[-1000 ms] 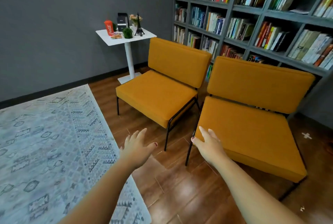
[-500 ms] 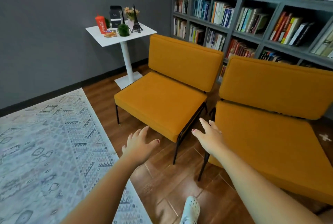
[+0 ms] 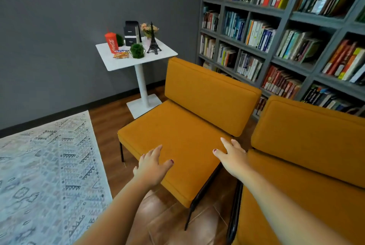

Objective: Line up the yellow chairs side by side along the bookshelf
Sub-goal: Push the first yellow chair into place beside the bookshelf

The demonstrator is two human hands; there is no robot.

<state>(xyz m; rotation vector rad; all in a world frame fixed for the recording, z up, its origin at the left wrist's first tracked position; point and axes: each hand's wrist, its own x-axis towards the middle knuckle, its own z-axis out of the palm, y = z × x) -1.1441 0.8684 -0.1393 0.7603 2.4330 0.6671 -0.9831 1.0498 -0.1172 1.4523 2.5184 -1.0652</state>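
Two yellow chairs sit before the bookshelf (image 3: 276,33): the left chair (image 3: 177,132) at frame centre, the right chair (image 3: 308,165) at lower right, a narrow gap between them. To square the left chair well, grip both front corners and slide evenly. The left hand (image 3: 152,167) and right hand (image 3: 232,156) spread open over its seat, holding nothing; contact is unclear.

Wood floor (image 3: 167,223) (chairs (image 3: 177,146), rug (image 3: 39,165))

A white side table (image 3: 118,63) (cluttered) stands beside a patterned rug (image 3: 43,165).
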